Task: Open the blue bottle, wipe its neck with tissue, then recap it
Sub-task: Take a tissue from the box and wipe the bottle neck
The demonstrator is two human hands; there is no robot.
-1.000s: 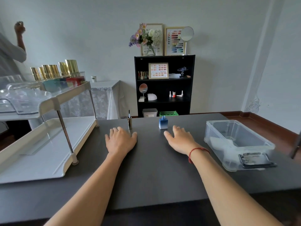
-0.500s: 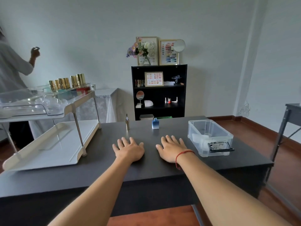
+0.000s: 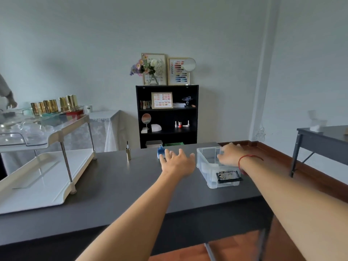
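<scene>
A small blue bottle (image 3: 160, 151) stands near the far edge of the dark table (image 3: 116, 187), partly hidden by my fingers. My left hand (image 3: 177, 162) is stretched out just in front of it with fingers spread, holding nothing. My right hand (image 3: 230, 155) reaches over the rim into a clear plastic box (image 3: 211, 176) at the right, above white tissue (image 3: 204, 165) in the box. Whether its fingers touch the tissue I cannot tell.
A gold brush holder (image 3: 128, 153) stands left of the bottle. A two-tier white rack (image 3: 47, 178) with gold tubes fills the table's left. A black shelf (image 3: 167, 115) is behind, a second table (image 3: 322, 136) at right, a person's arm (image 3: 7, 97) at far left.
Both hands lifted off the table and moved forward: the left toward the blue bottle, the right into the clear box. The view has pulled back and tilted up.
</scene>
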